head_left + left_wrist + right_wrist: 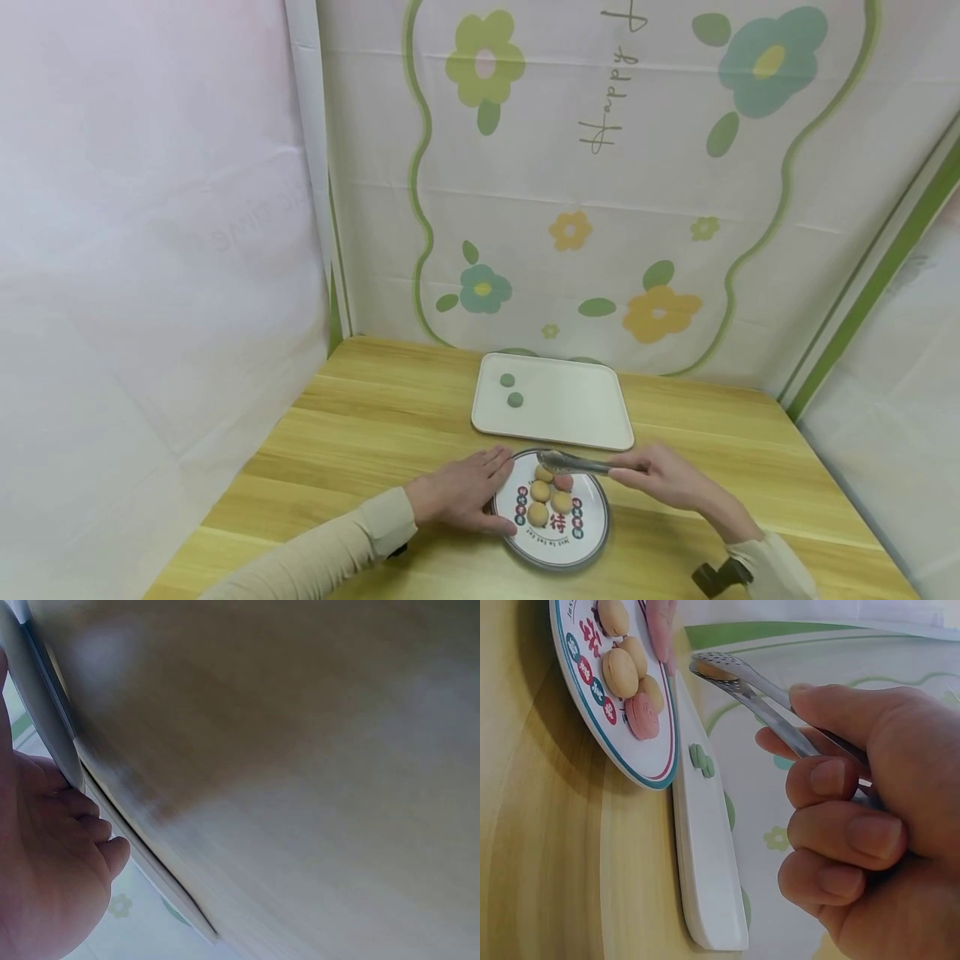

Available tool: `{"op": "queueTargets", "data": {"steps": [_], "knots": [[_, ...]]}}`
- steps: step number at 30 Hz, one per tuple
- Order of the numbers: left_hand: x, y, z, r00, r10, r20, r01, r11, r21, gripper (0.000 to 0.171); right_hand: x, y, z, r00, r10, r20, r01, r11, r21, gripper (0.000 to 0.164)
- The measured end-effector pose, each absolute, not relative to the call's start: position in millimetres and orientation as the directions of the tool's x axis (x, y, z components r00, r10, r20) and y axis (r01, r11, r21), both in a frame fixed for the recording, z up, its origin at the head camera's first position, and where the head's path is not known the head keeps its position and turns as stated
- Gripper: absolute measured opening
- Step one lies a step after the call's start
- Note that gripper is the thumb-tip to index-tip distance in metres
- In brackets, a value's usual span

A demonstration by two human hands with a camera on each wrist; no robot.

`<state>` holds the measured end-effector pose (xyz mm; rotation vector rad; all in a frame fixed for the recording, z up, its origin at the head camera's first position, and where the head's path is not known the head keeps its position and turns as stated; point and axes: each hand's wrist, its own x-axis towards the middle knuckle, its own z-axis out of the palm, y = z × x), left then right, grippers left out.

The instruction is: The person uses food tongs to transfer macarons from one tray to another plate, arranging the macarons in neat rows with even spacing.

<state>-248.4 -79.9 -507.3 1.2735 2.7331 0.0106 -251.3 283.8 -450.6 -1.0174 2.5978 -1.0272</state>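
Note:
My right hand (663, 477) grips metal tongs (588, 463), with thumb and curled fingers round the handles. Between the perforated ends of the tongs is a tan macaron (717, 671), held above the far part of the plate. My left hand (468, 492) rests at the left rim of the round, printed plate (555, 556), fingers extended and thumb on the edge. On the plate sit several tan macarons (621, 673) and a pink macaron (642, 716). The left wrist view shows the left hand (56, 847) beside the plate's underside (41, 697).
Behind the plate lies a white rectangular tray (573, 404) with two green macarons (515, 400) near its left side. Both stand on a wood-grain table (375, 417). A flowered cloth (540, 183) hangs behind the table, with pale cloth walls on both sides.

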Motion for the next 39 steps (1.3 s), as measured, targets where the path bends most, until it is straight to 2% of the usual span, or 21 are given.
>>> {"op": "queueTargets", "data": {"steps": [7,18,33,39], "knots": [[-248,-79,-508,-0.634,0.766,-0.103,0.766,0.641,0.051,0.108,-244,288,-450,-0.729,-0.679,0.09,-0.549,0.5,-0.669,0.021],[-248,-79,-508,-0.632,0.768,-0.103,0.768,0.638,0.055,0.107,-237,295,-458,-0.681,-0.732,0.019,-0.491,0.436,-0.754,0.023],[-250,-80,-509,-0.633,0.767,-0.108,0.765,0.64,0.065,0.107,-232,299,-468,-0.633,-0.774,0.021,-0.502,0.39,-0.772,0.025],[-249,-80,-507,-0.63,0.769,-0.109,0.768,0.638,0.058,0.107,-232,299,-471,-0.637,-0.77,0.033,-0.514,0.393,-0.763,0.025]]}}
